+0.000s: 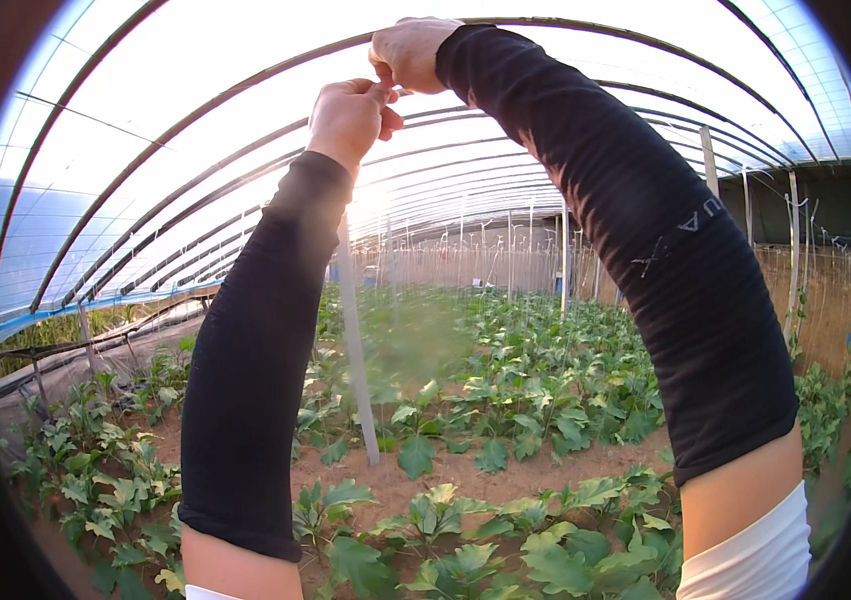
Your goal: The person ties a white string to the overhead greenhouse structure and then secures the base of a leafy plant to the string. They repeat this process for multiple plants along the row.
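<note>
Both arms are raised high, in black arm sleeves over white shirt sleeves. My left hand (350,120) is up with its fingers bent, its thumb and fingertips meeting those of the other hand. Slightly higher, my right hand (414,56) curls downward against the bright roof, its fingers pinched together. Anything thin between the fingertips is lost in the glare. Just behind the right hand in the picture runs a dark roof hoop (305,54); whether the hand touches it cannot be told.
Broad-leaved plants, probably eggplant (425,517), grow in rows in brown soil (470,469). A pale post (356,360) stands ahead between my arms. More posts (565,259) rise farther back. An earthen wall (823,300) runs along the right, and translucent film (35,217) covers the left side.
</note>
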